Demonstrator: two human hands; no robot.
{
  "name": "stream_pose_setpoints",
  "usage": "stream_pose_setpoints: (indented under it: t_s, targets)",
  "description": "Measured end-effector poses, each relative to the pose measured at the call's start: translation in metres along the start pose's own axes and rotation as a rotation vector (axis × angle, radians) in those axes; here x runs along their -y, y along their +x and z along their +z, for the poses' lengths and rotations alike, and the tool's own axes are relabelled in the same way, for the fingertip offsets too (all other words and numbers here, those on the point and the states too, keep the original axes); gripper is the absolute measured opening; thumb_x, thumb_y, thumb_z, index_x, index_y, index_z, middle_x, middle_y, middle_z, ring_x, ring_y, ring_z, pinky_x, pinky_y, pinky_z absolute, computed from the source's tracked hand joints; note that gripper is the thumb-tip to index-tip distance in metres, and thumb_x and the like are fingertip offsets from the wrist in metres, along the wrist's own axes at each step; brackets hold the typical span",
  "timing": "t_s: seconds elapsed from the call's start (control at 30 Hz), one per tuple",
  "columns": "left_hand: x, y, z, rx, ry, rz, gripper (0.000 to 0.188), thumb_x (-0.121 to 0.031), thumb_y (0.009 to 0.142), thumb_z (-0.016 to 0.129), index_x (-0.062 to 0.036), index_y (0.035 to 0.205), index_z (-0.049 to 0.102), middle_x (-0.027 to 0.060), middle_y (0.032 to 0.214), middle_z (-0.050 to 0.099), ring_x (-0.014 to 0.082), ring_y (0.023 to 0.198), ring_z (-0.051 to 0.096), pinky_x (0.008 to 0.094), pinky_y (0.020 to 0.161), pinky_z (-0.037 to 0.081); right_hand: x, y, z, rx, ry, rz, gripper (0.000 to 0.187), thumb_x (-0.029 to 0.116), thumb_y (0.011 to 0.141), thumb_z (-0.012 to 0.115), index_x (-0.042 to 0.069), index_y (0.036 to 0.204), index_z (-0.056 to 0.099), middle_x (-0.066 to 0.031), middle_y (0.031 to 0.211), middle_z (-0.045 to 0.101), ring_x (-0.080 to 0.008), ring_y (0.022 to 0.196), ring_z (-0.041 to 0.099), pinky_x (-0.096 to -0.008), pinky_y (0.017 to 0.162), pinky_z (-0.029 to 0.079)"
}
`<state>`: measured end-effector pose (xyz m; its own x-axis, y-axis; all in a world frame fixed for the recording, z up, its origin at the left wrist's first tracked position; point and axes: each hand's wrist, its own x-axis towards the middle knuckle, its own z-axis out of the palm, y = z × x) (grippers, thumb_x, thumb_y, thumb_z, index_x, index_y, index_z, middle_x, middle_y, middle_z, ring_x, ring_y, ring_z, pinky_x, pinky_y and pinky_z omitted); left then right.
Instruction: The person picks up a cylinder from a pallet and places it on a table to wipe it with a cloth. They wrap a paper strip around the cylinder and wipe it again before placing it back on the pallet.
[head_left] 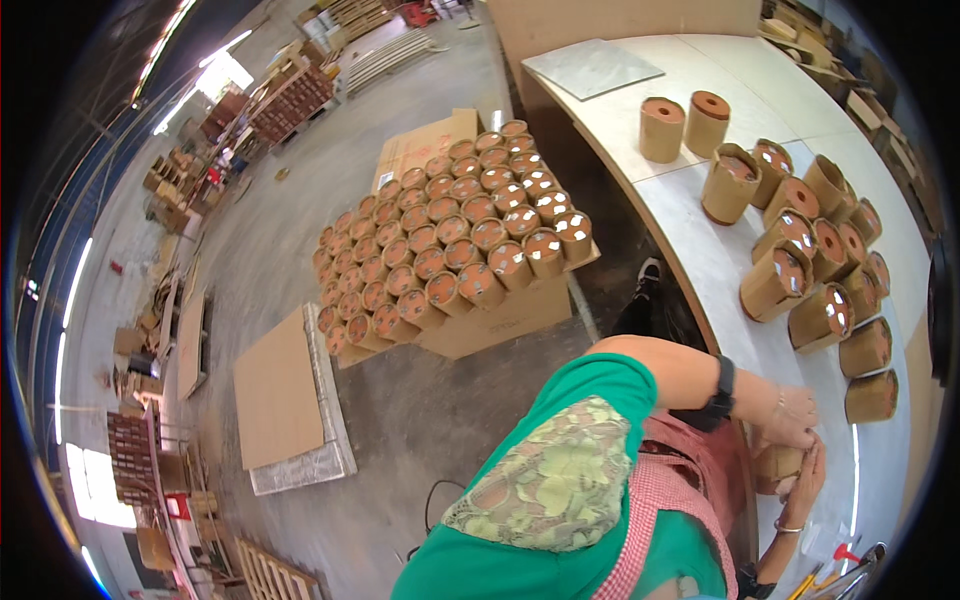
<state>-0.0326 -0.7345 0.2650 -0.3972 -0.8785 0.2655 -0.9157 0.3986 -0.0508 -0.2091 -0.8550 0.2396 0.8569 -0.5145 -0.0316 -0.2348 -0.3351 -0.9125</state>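
Note:
At the lower right, both my hands are on a cylinder wrapped in brown paper (777, 466) at the worktable's edge. My left hand (788, 414), below a black wristband, is closed over the top of the wrapping. My right hand (806, 487), with a bracelet on its wrist, presses along the cylinder's other side, its fingertips meeting my left hand. Part of the cylinder is hidden behind my hands. Nearest to them on the table stand paper-wrapped cylinders (866, 345), several with reddish-brown ends and pieces of tape on top.
The pale worktable (690, 190) curves along the right and bears a grey slab (592, 68). Left of it, many wrapped cylinders (440, 240) stand packed on a cardboard-covered stack. A flat cardboard sheet (280, 390) lies on the floor. Tools with a red handle (846, 552) lie at the lower right.

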Motion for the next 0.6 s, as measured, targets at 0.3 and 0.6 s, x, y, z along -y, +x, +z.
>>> stream_pose_setpoints:
  t_s: [0.3,0.6]
  targets:
    - [-0.023,-0.044,0.019,-0.511,0.065,-0.052,0.050,-0.031,0.062,0.065,-0.0035,0.102,0.052,0.0114,0.094,0.054,0.0281,0.090,0.053,0.0471,0.086,0.040,0.012,0.014,0.017,0.248,0.703,0.262,0.039,0.024,0.097,0.041,-0.001,0.126,0.046,-0.0110,0.121,0.053,-0.0196,0.109,0.053,-0.0318,0.093,0.043]
    - [-0.011,-0.049,0.015,-0.632,-0.128,-0.098,0.052,-0.027,0.067,0.063,-0.0017,0.112,0.052,0.0165,0.113,0.055,0.0326,0.106,0.053,0.0486,0.093,0.039,0.022,0.001,0.038,0.115,1.159,0.194,0.039,0.021,0.097,0.037,-0.001,0.128,0.045,-0.0134,0.125,0.053,-0.0246,0.115,0.052,-0.0382,0.099,0.042]
